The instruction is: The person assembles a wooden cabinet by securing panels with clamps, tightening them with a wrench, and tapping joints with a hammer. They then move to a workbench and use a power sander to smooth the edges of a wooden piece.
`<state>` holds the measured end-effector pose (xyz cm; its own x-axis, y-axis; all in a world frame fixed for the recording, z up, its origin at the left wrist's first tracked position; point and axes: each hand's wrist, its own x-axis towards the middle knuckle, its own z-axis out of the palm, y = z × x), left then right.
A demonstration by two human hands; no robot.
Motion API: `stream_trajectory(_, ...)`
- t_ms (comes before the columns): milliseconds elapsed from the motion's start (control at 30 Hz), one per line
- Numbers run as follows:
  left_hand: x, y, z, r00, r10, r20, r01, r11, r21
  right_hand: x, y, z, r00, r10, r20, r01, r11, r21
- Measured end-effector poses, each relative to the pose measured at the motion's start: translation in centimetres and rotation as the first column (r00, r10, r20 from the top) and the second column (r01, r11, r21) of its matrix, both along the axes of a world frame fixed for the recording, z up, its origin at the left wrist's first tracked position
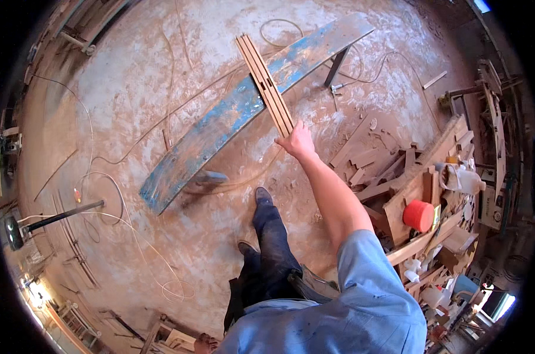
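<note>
Right hand: you grip the near end of the slotted wooden strips.
Left hand: out of view.
Risk: their far end, seemingly resting on the blue bench, could slide off.

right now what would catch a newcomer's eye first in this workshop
The right hand holds the near end of a long grooved wooden strip bundle, stretched across a worn blue-painted bench plank at centre. At the right edge, a bright red round lid stands out among heaped wood offcuts. Loose cables trail over the dusty floor at left.

right arm outstretched | right hand closed, gripping | left unseen
</note>
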<state>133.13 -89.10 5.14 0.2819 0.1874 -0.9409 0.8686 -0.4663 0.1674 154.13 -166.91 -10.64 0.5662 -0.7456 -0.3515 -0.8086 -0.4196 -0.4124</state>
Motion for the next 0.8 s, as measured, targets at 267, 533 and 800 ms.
stream_trajectory(267,4.5,-6.1,2.1,0.738,0.632,-0.239,-0.675,0.702,-0.227,4.2,-2.8,-3.1,0.993,-0.015,-0.118,0.016,1.0,0.01)
stream_trajectory(533,19.8,-24.3,0.6,0.866,-0.462,0.189,0.473,0.881,-0.015,0.2,3.6,0.3,0.994,-0.106,0.033,0.094,0.96,0.263)
stream_trajectory(800,25.1,-39.7,-0.7,0.868,-0.024,0.496,0.4,0.626,-0.67,-7.3,24.4,18.4,0.988,-0.039,0.152,-0.045,0.857,0.513)
